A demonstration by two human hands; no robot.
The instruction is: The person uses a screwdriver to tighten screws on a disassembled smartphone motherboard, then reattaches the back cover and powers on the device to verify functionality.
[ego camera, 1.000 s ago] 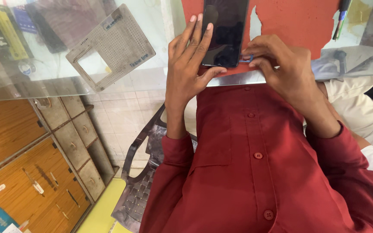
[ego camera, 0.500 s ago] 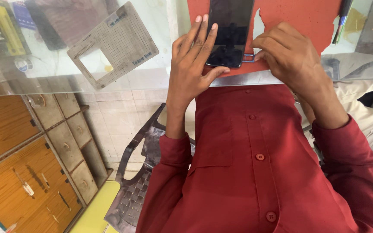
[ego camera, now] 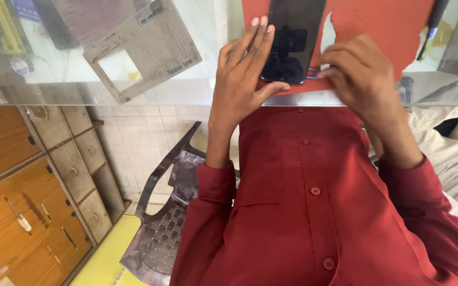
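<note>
Glass top: your work sits on a clear glass table (ego camera: 208, 32), so the wooden drawers (ego camera: 27, 212) and the dark plastic chair (ego camera: 170, 212) show below its near edge.
Head view, phone: a black phone (ego camera: 295, 37) lies screen up on a torn red sheet (ego camera: 377, 26), at the table's near edge, straight ahead of your chest.
Head view, left hand: your left hand (ego camera: 242, 79) is flat and open, fingers straight and together, pressed along the phone's left edge; the thumb hooks under its near left corner. It reads as a brace that keeps the phone from sliding, not as a grip.
Head view, right hand: your right hand (ego camera: 361, 74) is curled, fingertips bent down to the phone's near right corner. Something small and blue peeks out at the fingertips; I cannot tell what it is, nor whether the fingers pinch it.
Phone against hands: the phone lies between the two hands, touching the left along its side and meeting the right at its corner.
Other things: a grey perforated plate (ego camera: 144, 50) with a square window lies well apart to the left; a dark pen (ego camera: 433, 26) lies at the red sheet's right side.
</note>
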